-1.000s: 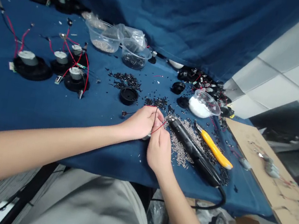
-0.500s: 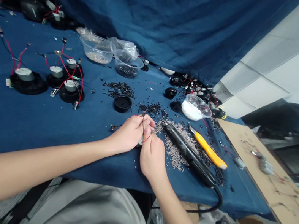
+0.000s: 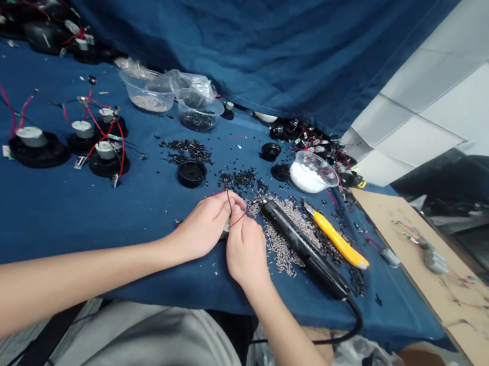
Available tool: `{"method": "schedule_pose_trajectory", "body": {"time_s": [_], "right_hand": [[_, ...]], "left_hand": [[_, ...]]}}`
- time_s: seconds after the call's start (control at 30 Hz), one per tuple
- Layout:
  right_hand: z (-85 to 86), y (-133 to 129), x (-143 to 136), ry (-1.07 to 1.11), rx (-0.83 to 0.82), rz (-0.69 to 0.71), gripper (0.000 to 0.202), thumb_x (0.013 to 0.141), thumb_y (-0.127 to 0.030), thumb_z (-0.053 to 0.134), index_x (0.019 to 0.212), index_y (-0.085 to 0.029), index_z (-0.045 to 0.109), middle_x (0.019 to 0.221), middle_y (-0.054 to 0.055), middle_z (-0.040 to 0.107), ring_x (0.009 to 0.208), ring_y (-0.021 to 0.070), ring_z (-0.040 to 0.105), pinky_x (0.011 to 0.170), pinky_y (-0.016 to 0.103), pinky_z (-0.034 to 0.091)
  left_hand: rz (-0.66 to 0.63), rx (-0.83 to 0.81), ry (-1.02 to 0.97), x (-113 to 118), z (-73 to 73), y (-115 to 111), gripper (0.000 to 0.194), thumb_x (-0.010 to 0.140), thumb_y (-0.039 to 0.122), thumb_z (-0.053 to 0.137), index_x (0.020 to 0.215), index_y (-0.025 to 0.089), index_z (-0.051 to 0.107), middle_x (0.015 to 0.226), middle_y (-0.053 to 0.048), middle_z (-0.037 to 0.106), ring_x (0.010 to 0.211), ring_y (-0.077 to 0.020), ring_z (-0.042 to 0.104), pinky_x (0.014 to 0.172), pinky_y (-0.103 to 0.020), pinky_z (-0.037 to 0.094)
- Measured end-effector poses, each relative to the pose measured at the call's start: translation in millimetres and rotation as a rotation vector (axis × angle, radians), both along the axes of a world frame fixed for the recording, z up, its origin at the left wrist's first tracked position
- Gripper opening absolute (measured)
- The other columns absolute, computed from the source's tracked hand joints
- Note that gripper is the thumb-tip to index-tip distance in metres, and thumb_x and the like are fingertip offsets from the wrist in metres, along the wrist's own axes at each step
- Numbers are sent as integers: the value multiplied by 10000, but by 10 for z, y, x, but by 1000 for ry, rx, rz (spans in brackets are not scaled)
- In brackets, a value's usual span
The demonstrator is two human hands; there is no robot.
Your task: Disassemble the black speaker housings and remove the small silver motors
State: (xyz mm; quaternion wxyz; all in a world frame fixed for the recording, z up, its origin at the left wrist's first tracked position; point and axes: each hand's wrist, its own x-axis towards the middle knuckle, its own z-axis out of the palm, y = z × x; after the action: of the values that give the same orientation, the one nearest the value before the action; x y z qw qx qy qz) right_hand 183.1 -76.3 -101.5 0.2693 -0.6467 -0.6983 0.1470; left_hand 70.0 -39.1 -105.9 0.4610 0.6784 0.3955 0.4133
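Note:
My left hand [image 3: 204, 221] and my right hand [image 3: 248, 248] meet over the front of the blue-covered table, fingers closed on a small silver motor [image 3: 226, 228] with thin red and black wires. Most of the motor is hidden by the fingers. A red wire [image 3: 239, 217] curves over my right fingertips, and a dark one rises by my left fingers. Just beyond my hands sits a round black plastic cap [image 3: 191, 172]. To the right of them lie a black electric screwdriver [image 3: 306, 249] on loose silver screws [image 3: 281, 256] and yellow-handled cutters [image 3: 341, 241].
Several motors on black bases [image 3: 37, 149] with red wires stand at left. Clear tubs of screws [image 3: 150, 90] and dark bits [image 3: 197, 113] sit at the back, a tub of white material [image 3: 312, 175] at right. A cardboard sheet [image 3: 409, 237] borders the right edge.
The view has shifted slightly, so table items appear a little lower and further left. Both hands remain closed together on the motor, and the right fingers have moved closer against the left.

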Motion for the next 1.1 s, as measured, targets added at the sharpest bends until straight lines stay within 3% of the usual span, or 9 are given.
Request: {"method": "schedule_pose_trajectory", "body": {"time_s": [0.43,0.73,1.1], "right_hand": [[-21,39,11,44,-18,22,521,1041,-359,208,792,-172,625,708,48,623,607,174,530,572,268,277],[18,-15,-37,6,-32,-62,500,1039,-336,225,799,-161,627,750,88,669,673,211,612,588,276,283],[87,-19,-74,-45,-72,-68,501,1043,-317,210,924,-184,679,881,85,710,808,259,671,634,289,334]], "left_hand": [[-71,11,57,-38,47,34,301,944,195,349,1078,127,610,919,-66,656,797,-172,582,763,-299,446],[98,-68,-66,65,-12,-28,269,940,228,382,973,142,635,929,-81,689,921,-205,627,830,-317,473],[99,-112,-106,78,-24,11,258,926,280,384,844,155,595,787,-49,653,744,-179,599,726,-298,474]]}}
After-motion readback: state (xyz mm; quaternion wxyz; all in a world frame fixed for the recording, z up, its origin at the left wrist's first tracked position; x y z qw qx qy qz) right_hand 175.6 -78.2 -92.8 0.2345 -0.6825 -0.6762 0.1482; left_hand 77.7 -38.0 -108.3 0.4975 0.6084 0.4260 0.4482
